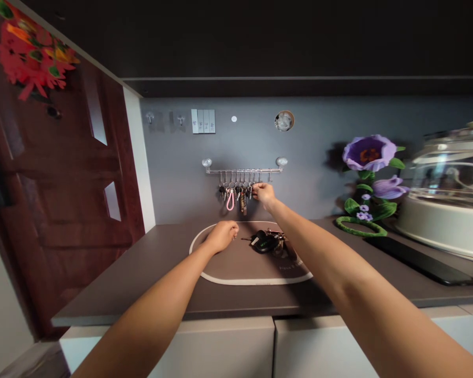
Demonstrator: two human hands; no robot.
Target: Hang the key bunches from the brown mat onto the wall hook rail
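Note:
On the grey wall, a clear hook rail (244, 170) carries several bunches of keys (242, 202), one with a pink strap (230, 200). My right hand (264, 195) is at the right end of the hanging bunches, thumb and fingers pinched on a key ring there. My left hand (222, 235) rests low over the brown oval mat (224, 270), fingers curled in, and nothing shows in it. To its right on the mat lies a pile of keys with black fobs (264, 241), partly covered by my right forearm.
Purple artificial flowers (369, 153) with a green ring base stand at the right, beside a white appliance with a clear cover (449, 210). A black phone (421, 260) lies on the counter (142, 273). A dark shelf overhangs above; a red-brown door (71, 210) is at left.

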